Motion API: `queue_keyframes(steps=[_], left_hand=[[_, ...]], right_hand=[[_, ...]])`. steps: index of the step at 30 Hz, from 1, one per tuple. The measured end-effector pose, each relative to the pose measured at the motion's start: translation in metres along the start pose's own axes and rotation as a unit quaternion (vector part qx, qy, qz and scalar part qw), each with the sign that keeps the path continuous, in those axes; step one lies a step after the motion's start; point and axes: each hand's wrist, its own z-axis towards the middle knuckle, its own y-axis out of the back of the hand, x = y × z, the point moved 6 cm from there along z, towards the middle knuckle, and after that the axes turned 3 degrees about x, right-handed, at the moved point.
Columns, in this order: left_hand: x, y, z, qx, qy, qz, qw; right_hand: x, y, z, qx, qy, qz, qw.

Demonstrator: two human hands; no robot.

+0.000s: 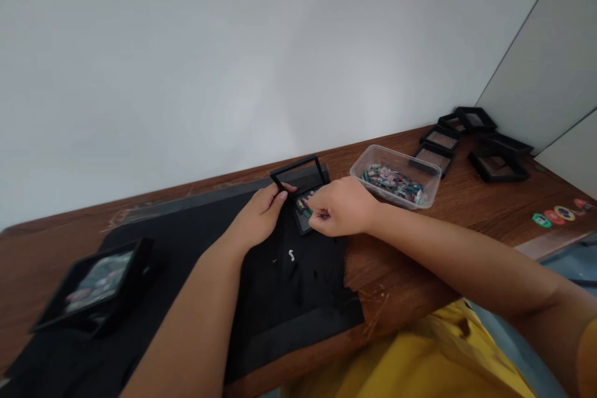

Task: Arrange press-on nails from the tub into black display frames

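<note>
A small black case (303, 224) with a raised, framed clear lid (298, 165) stands on a black mat (298, 317). Small colourful pieces (305, 200) lie inside it. My left hand (263, 214) grips the case's left side near the lid, thumb and fingers closed on its edge. Over the case's right part, my right hand (342, 206) is curled closed, fingertips turned down towards the pieces. Whatever it may hold is hidden. A small white scrap (291, 255) lies on the mat just in front of the case.
Right of my hands, a clear plastic tub (433, 189) holds many small coloured pieces. Several black frames (499, 166) lie at the far right, near round coloured stickers (553, 217). At left stand black cases (100, 283) with pale contents. A white wall (233, 62) rises behind the wooden table (401, 261).
</note>
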Motion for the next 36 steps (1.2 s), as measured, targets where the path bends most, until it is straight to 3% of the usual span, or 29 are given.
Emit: queue_keyframes(steps=[6, 12, 16, 19, 22, 25, 30, 36], left_hand=[[-0.002, 0.000, 0.001, 0.006, -0.003, 0.002, 1.000], [-0.002, 0.000, 0.001, 0.012, -0.003, 0.010, 1.000], [-0.007, 0.001, 0.002, 0.014, -0.010, 0.006, 1.000], [-0.013, 0.002, 0.001, 0.021, -0.011, -0.001, 1.000], [-0.018, 0.004, 0.000, 0.024, -0.009, -0.004, 1.000], [-0.023, 0.007, -0.002, 0.034, -0.007, -0.007, 0.999], [-0.031, 0.010, -0.004, 0.048, 0.006, -0.013, 0.999], [-0.025, 0.008, -0.004, 0.055, 0.019, -0.009, 0.998]], right_hand=[[-0.007, -0.004, 0.000, 0.030, -0.023, -0.025, 0.999], [-0.008, -0.004, -0.001, -0.014, -0.022, 0.015, 1.000], [-0.008, -0.001, -0.002, -0.056, -0.028, 0.092, 0.994], [-0.008, -0.003, -0.001, -0.067, -0.013, 0.232, 0.970], [-0.005, -0.010, 0.002, -0.037, 0.010, 0.434, 0.900], [-0.002, -0.018, 0.005, 0.030, -0.007, 0.596, 0.802], [0.006, -0.017, 0.003, 0.126, -0.007, 0.764, 0.633], [0.013, -0.006, -0.005, 0.221, 0.172, 0.833, 0.478]])
